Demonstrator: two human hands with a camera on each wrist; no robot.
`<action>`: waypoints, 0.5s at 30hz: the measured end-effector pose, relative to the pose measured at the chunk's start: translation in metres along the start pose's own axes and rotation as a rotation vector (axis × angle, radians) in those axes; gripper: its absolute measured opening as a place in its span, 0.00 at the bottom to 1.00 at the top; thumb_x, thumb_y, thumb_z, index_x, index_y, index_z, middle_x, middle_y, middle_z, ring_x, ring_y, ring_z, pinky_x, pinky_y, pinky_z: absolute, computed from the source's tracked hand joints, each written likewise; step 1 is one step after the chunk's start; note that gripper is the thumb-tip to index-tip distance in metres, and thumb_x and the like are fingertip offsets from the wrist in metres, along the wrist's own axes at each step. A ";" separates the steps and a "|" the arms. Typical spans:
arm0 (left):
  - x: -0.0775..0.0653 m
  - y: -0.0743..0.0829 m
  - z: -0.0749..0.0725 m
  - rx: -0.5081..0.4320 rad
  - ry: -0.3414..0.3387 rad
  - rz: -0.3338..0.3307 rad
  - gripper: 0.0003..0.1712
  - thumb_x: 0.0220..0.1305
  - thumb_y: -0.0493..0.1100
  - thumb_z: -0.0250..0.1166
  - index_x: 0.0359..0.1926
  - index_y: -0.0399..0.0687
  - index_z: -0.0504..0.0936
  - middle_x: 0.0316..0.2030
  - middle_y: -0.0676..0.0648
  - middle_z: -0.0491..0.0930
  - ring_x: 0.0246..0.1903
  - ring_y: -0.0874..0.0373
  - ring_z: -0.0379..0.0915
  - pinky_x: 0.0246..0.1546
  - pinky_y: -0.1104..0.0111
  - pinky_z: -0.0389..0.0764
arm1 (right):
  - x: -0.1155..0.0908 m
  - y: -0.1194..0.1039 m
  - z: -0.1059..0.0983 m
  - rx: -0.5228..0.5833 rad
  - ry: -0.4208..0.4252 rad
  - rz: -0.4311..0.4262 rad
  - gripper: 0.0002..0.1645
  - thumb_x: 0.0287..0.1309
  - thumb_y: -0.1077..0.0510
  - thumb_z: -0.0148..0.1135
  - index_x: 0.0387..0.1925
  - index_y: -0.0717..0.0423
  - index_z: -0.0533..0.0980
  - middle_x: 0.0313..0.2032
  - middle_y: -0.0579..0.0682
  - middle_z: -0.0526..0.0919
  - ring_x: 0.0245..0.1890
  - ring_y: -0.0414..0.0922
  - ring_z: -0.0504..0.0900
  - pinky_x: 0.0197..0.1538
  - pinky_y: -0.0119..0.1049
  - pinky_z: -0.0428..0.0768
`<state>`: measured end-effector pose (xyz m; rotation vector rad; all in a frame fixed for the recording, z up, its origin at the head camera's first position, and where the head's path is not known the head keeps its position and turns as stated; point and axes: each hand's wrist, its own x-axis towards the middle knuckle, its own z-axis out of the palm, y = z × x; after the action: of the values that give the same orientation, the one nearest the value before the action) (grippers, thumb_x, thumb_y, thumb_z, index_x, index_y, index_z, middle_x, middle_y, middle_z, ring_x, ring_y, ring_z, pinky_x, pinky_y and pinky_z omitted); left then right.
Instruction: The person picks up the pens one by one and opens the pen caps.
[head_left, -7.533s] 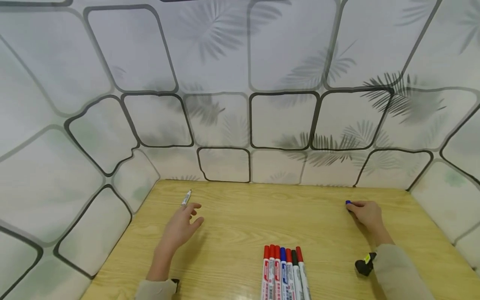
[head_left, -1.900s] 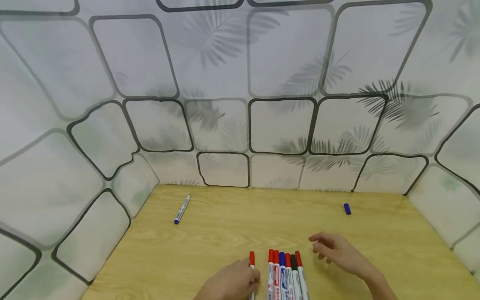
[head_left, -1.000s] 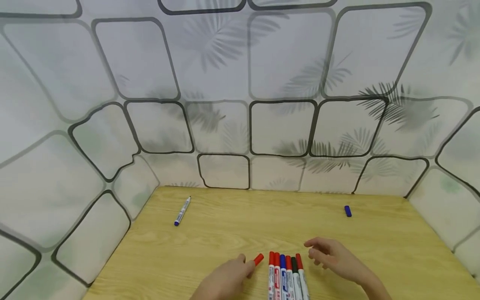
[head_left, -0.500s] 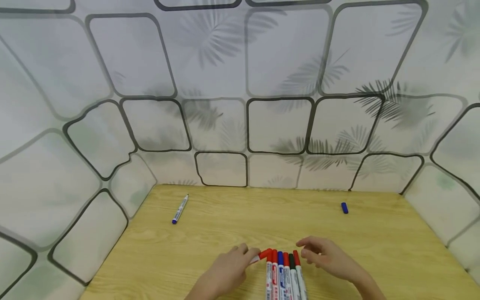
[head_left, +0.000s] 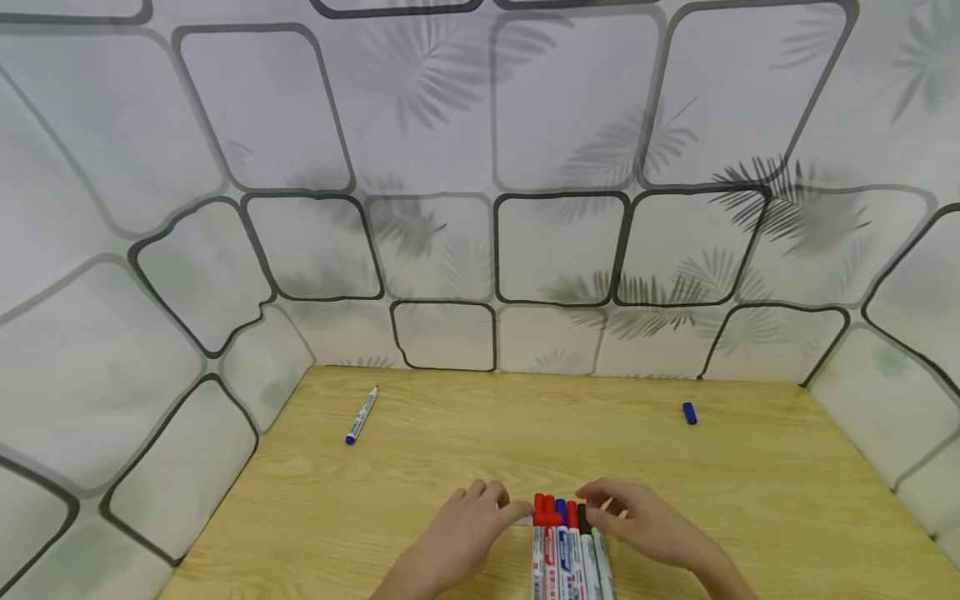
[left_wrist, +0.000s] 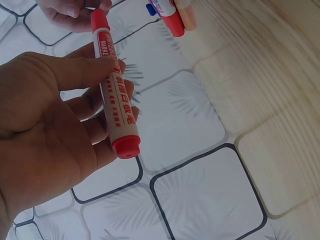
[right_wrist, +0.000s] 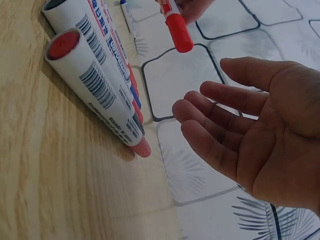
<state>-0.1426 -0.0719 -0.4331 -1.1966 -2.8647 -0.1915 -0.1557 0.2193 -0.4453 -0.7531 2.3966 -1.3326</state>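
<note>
In the head view my left hand [head_left: 457, 537] holds a red whiteboard marker sideways, its red cap [head_left: 547, 519] above the top ends of a row of markers [head_left: 564, 558]. The left wrist view shows the thumb and fingers of my left hand [left_wrist: 55, 115] pinching this capped marker [left_wrist: 114, 85] by its white barrel. My right hand [head_left: 648, 523] hovers beside the row's right side with fingers loosely bent. In the right wrist view that right hand [right_wrist: 265, 125] faces the cap of the held marker [right_wrist: 179, 32], apart from it, with nothing in its fingers.
An uncapped blue marker [head_left: 362, 415] lies at the table's left rear. Its loose blue cap [head_left: 690, 413] lies at the right rear. Patterned fabric walls [head_left: 442, 333] stand behind and at both sides of the wooden table [head_left: 450, 458].
My left hand picked the red marker from the row's left side, then turned it sideways and moved it right over the row. My right hand left the blue cap and came closer to the row.
</note>
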 end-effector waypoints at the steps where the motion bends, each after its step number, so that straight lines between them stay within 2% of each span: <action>1: 0.000 0.000 0.000 0.000 -0.002 0.005 0.41 0.54 0.24 0.68 0.63 0.67 0.74 0.44 0.55 0.73 0.40 0.61 0.66 0.38 0.67 0.75 | 0.000 0.000 0.001 0.001 -0.003 -0.009 0.23 0.72 0.52 0.55 0.58 0.65 0.75 0.46 0.57 0.82 0.38 0.37 0.79 0.37 0.32 0.79; 7: 0.001 0.001 0.000 -0.023 0.013 0.028 0.42 0.53 0.25 0.70 0.62 0.70 0.75 0.44 0.55 0.74 0.40 0.61 0.65 0.40 0.66 0.75 | 0.002 -0.002 0.012 0.007 -0.031 -0.050 0.21 0.72 0.53 0.56 0.58 0.63 0.75 0.43 0.51 0.81 0.38 0.37 0.77 0.39 0.32 0.78; 11: 0.003 0.003 -0.001 -0.003 0.003 0.047 0.37 0.56 0.29 0.71 0.60 0.71 0.76 0.44 0.57 0.74 0.39 0.62 0.66 0.39 0.69 0.73 | 0.004 -0.005 0.018 0.025 -0.073 -0.041 0.20 0.71 0.53 0.56 0.57 0.61 0.75 0.43 0.45 0.81 0.38 0.35 0.76 0.41 0.31 0.77; 15: 0.003 0.002 -0.002 0.007 0.022 0.087 0.31 0.58 0.33 0.70 0.58 0.69 0.77 0.45 0.59 0.75 0.40 0.63 0.67 0.36 0.73 0.70 | 0.008 -0.007 0.021 0.105 -0.131 0.004 0.18 0.72 0.53 0.56 0.57 0.58 0.76 0.47 0.50 0.81 0.39 0.36 0.77 0.42 0.29 0.78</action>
<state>-0.1440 -0.0686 -0.4310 -1.3059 -2.7857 -0.1902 -0.1496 0.1971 -0.4505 -0.7802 2.2076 -1.3523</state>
